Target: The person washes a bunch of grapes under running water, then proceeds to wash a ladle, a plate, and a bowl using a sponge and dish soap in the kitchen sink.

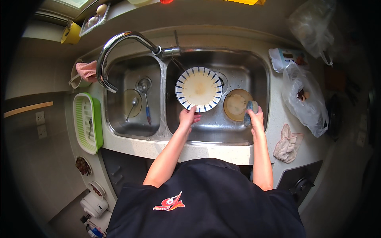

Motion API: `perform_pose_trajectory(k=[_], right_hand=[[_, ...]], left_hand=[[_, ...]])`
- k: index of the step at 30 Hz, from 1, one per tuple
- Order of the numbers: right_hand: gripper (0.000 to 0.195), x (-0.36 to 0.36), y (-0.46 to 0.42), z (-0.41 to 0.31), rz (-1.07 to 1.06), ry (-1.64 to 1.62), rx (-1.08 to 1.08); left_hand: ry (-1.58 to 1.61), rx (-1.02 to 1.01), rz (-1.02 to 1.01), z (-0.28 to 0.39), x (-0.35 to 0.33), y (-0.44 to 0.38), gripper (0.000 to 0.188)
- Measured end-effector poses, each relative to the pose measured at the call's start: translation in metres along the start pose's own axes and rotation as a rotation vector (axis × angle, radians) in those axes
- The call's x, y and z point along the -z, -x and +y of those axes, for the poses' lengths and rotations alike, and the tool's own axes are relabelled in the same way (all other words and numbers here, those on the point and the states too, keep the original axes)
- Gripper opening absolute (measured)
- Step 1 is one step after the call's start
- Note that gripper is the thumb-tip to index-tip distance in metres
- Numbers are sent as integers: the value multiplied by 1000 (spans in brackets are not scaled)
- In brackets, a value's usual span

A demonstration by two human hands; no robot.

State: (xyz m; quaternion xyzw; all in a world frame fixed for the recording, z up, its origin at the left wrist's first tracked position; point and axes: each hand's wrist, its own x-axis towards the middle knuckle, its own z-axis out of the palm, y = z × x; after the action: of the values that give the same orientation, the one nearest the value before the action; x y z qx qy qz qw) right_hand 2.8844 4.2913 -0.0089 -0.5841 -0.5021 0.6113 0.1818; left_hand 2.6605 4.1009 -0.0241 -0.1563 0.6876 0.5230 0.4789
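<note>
My left hand grips the near rim of a white plate with blue dashes round its edge, held over the right basin; brownish residue shows on its face. In my right hand is a blue and pale sponge, above the right edge of a round, amber-rimmed dish on the basin floor. The left basin holds a metal spoon, which lies in a clear round dish, and a ladle with a blue handle.
The chrome faucet arches over the left basin. A green and white basket stands left of the sink. On the right counter are a plastic bag, a white package and a crumpled cloth. A pink cloth hangs at the back left.
</note>
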Motion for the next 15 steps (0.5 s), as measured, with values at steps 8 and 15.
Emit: perform_pose_trajectory(k=[8,15], right_hand=[[57,-10,10,12,-56,19,-44],[59,-10,20,11,-86,-39,-36]], left_hand=[[-151,-159,110,26,7,-34,31],[-65,-62,-10,38,16,-42,34]])
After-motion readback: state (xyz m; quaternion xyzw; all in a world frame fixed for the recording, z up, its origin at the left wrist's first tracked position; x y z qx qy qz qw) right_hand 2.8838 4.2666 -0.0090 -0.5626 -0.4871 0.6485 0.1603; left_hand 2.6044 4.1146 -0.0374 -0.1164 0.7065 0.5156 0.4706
